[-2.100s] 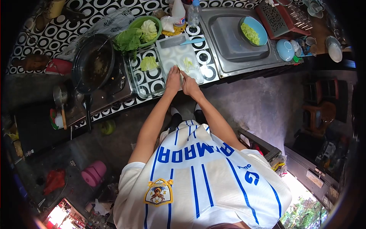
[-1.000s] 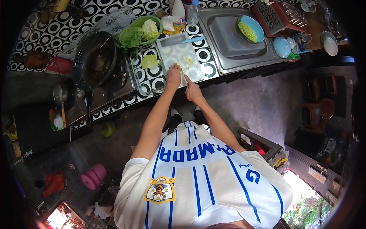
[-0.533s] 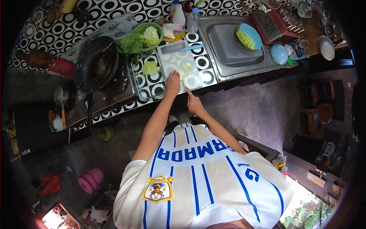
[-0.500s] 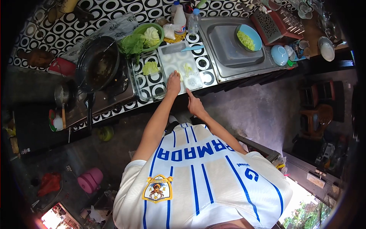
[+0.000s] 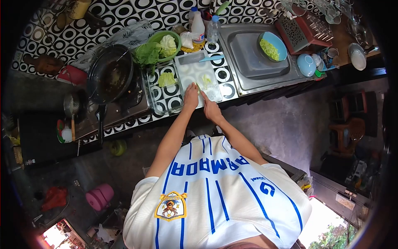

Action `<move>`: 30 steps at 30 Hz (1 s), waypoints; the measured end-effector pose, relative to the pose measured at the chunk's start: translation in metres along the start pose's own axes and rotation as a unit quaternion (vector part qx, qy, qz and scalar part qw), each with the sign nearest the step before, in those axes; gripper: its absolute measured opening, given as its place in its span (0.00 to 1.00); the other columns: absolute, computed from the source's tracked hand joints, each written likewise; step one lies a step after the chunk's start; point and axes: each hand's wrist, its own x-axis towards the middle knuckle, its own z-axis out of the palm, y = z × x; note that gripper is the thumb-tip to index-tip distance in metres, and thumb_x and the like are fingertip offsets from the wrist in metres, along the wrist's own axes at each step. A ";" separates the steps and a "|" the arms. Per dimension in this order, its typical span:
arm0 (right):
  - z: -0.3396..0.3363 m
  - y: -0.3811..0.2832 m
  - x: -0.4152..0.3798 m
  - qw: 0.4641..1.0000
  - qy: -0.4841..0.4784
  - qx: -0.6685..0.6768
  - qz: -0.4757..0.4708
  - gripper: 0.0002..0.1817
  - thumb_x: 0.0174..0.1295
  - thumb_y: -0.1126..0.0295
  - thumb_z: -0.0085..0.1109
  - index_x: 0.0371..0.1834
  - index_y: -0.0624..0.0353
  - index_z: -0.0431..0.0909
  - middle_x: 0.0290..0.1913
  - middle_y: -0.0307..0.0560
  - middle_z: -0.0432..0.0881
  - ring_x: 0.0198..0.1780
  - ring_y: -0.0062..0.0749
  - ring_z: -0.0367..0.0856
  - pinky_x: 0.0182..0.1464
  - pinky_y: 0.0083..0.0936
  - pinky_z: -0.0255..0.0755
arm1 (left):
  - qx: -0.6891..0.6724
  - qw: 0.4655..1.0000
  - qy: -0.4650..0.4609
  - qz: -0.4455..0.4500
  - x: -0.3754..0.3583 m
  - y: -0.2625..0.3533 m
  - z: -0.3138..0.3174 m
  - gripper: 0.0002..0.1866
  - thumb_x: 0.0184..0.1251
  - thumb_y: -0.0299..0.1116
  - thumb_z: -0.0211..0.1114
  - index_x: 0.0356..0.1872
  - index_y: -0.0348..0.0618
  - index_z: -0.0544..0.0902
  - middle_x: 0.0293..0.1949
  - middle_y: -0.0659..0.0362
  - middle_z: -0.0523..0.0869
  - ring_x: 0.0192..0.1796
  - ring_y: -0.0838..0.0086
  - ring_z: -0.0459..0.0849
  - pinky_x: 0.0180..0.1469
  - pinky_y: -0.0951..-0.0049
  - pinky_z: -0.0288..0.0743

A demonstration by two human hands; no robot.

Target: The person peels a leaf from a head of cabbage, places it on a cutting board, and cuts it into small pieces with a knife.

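Note:
My left hand (image 5: 191, 96) presses its closed fingers on a small pale green piece, probably cabbage, at the front of the translucent cutting board (image 5: 188, 74). Close at its right, my right hand (image 5: 210, 108) is closed, its index finger stretched forward along something thin, perhaps a small knife, whose blade I can barely see. Cut green strips (image 5: 206, 79) lie on the board just beyond the hands. A knife with a blue handle (image 5: 211, 58) rests across the board's far end. Left of the board, a pale leaf piece (image 5: 167, 79) lies in a clear glass tray (image 5: 159, 111).
A green bowl (image 5: 179, 41) with leafy vegetables stands behind the glass tray. Bottles (image 5: 213, 31) stand behind the board. At the left is a black pan (image 5: 111, 76) on the stove. On the sink (image 5: 232, 62) at the right, a blue bowl (image 5: 283, 45) holds chopped greens.
The head view has shifted slightly, so the counter appears a little lower. My right hand has moved forward on the board, nearer my left fingers.

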 end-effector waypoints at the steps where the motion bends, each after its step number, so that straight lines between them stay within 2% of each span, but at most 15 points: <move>1: -0.001 0.001 0.003 1.000 -0.001 -0.011 0.003 0.31 0.76 0.67 0.43 0.81 0.31 0.55 0.32 0.75 0.83 0.39 0.75 0.83 0.46 0.63 0.74 | -0.001 1.000 0.000 0.002 -0.001 0.000 -0.001 0.23 0.70 0.23 0.59 0.66 0.33 0.75 0.72 0.43 0.72 0.72 0.47 0.72 0.73 0.59 0.69; 9: -0.016 0.012 0.012 0.999 0.021 -0.026 0.000 0.31 0.75 0.68 0.43 0.82 0.34 0.55 0.31 0.76 0.82 0.37 0.74 0.83 0.44 0.62 0.75 | -0.018 1.000 0.004 -0.005 -0.005 0.002 -0.001 0.24 0.69 0.23 0.58 0.66 0.32 0.75 0.73 0.42 0.70 0.74 0.47 0.69 0.74 0.59 0.67; 12: -0.021 0.017 0.014 0.999 0.019 0.004 -0.028 0.31 0.75 0.69 0.43 0.81 0.39 0.57 0.31 0.77 0.81 0.37 0.75 0.82 0.44 0.62 0.74 | -0.005 1.000 0.016 -0.005 -0.005 0.003 0.001 0.24 0.69 0.23 0.58 0.66 0.34 0.75 0.73 0.44 0.70 0.74 0.47 0.69 0.74 0.59 0.68; 17: -0.009 0.016 0.017 0.990 0.039 0.095 -0.098 0.29 0.75 0.70 0.45 0.79 0.47 0.61 0.31 0.77 0.81 0.37 0.74 0.81 0.43 0.60 0.73 | -0.019 0.998 0.028 -0.044 -0.003 0.017 -0.006 0.25 0.68 0.25 0.60 0.67 0.37 0.76 0.75 0.51 0.69 0.76 0.49 0.66 0.72 0.52 0.67; 18: -0.014 0.013 0.016 0.990 0.042 0.093 -0.092 0.28 0.75 0.69 0.46 0.78 0.48 0.63 0.30 0.76 0.81 0.37 0.74 0.81 0.43 0.59 0.73 | -0.018 0.998 0.029 -0.054 -0.002 0.021 -0.009 0.25 0.68 0.25 0.61 0.67 0.38 0.76 0.76 0.52 0.69 0.76 0.49 0.65 0.72 0.51 0.67; 21: -0.028 0.008 0.018 0.993 0.047 0.087 -0.063 0.28 0.74 0.70 0.45 0.78 0.50 0.62 0.31 0.78 0.81 0.37 0.75 0.82 0.45 0.62 0.73 | -0.002 0.998 0.016 -0.055 0.013 0.021 -0.020 0.28 0.67 0.28 0.65 0.68 0.39 0.75 0.76 0.56 0.69 0.77 0.49 0.63 0.72 0.48 0.67; 24: -0.036 0.008 0.018 0.991 0.052 0.103 -0.067 0.28 0.74 0.70 0.45 0.78 0.51 0.63 0.32 0.77 0.82 0.37 0.74 0.82 0.46 0.62 0.73 | -0.031 0.998 -0.017 -0.056 0.025 0.011 -0.022 0.29 0.66 0.30 0.66 0.69 0.38 0.74 0.77 0.52 0.67 0.77 0.48 0.63 0.73 0.50 0.66; 27: -0.033 0.007 0.020 0.993 0.043 0.092 -0.063 0.28 0.73 0.70 0.45 0.77 0.52 0.64 0.33 0.77 0.82 0.38 0.73 0.83 0.46 0.61 0.74 | -0.084 0.995 -0.001 -0.043 0.029 -0.003 -0.014 0.31 0.65 0.33 0.67 0.70 0.37 0.73 0.77 0.48 0.66 0.78 0.48 0.63 0.74 0.51 0.65; 30: -0.026 0.005 0.027 0.990 0.055 0.102 -0.077 0.26 0.73 0.71 0.47 0.75 0.51 0.68 0.31 0.76 0.82 0.37 0.73 0.82 0.43 0.59 0.73 | -0.092 0.995 0.014 -0.046 0.028 -0.005 -0.009 0.32 0.66 0.35 0.67 0.71 0.37 0.73 0.76 0.45 0.66 0.77 0.48 0.65 0.74 0.53 0.65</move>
